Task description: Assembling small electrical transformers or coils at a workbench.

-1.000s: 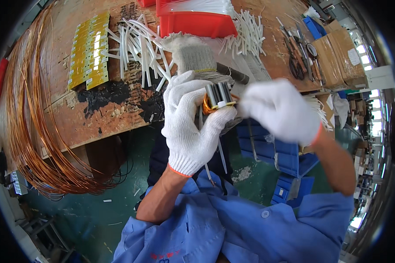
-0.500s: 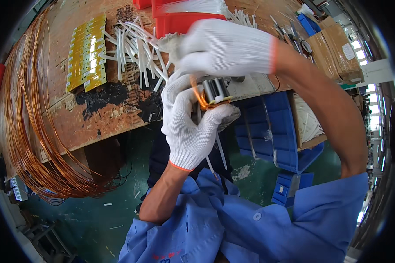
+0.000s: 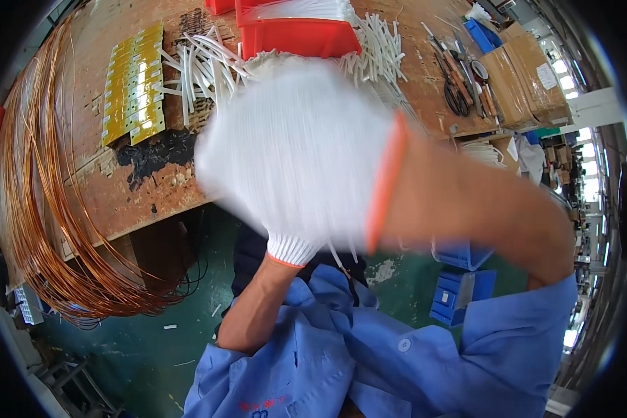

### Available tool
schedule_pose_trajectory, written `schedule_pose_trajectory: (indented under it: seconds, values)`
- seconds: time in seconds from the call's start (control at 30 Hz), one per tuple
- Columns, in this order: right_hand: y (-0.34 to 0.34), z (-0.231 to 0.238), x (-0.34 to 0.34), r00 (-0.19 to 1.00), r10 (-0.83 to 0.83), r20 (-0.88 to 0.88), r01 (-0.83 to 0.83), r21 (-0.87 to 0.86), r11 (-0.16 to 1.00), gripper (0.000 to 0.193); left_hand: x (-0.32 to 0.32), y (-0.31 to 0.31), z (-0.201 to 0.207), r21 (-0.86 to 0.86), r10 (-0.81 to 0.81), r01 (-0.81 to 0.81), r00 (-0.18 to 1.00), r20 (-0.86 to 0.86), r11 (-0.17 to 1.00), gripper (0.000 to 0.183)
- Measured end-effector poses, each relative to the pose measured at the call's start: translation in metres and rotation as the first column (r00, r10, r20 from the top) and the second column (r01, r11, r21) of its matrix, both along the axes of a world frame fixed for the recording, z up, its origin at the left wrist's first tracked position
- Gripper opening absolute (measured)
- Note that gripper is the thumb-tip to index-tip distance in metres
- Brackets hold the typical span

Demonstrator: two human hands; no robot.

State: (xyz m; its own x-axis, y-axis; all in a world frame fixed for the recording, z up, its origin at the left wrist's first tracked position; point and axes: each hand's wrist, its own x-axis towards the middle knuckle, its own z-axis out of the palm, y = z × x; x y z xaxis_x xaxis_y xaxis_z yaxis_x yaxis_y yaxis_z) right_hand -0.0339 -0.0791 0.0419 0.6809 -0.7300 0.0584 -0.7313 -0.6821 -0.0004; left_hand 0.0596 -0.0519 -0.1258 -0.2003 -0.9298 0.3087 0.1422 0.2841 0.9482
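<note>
My right hand (image 3: 292,146), in a white knit glove with an orange cuff, sweeps large and blurred through the middle of the view. Its fingers are too smeared to read. Behind it is my left hand (image 3: 292,249), of which only the glove's wrist shows; its fingers and whatever they hold are hidden. Two thin white tube ends (image 3: 337,256) hang below the gloves, near my left wrist. The coil with black cylinders and copper wire, visible earlier in my left hand, is covered now.
Looped copper wire (image 3: 42,209) hangs over the table's left edge. Yellow plates (image 3: 134,83), white tubes (image 3: 200,73) and a red bin (image 3: 299,38) lie beyond my hands. Scissors (image 3: 457,97) and other tools sit at right, near a cardboard box (image 3: 526,83). Blue bins (image 3: 463,296) stand below.
My right hand has swung nearer to the camera and down across my left hand, hiding it and the coil. My left forearm has stayed about where it was.
</note>
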Motion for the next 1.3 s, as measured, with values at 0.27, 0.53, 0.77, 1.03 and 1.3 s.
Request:
schedule_pose_trajectory:
  seconds: [0.27,0.53,0.77,1.03,1.3]
  values:
    - [0.101,-0.042,-0.082,0.901,-0.406,0.154,0.387,0.138,0.912,0.014,0.006,-0.02,-0.014,-0.322,0.071,-0.049,0.996,0.057,0.946,0.067]
    - [0.063,-0.014,0.042,0.953,-0.265,-0.143,0.259,-0.063,0.964,0.018,0.007,-0.011,-0.008,-0.198,0.106,-0.101,0.994,0.019,0.975,0.063]
    - [-0.036,-0.044,-0.107,0.988,-0.134,0.083,0.125,0.104,0.987,0.012,0.001,-0.011,-0.021,-0.135,0.055,-0.068,0.994,-0.095,0.989,0.053]
    - [0.146,-0.023,0.016,0.873,-0.481,-0.076,0.486,0.08,0.87,0.01,0.003,-0.02,-0.014,-0.444,0.072,-0.014,0.991,0.114,0.896,0.083]
    - [-0.064,-0.046,-0.057,0.992,0.051,-0.113,-0.059,-0.07,0.996,0.017,-0.001,-0.003,-0.014,-0.168,0.12,-0.101,0.987,0.104,0.981,0.07]
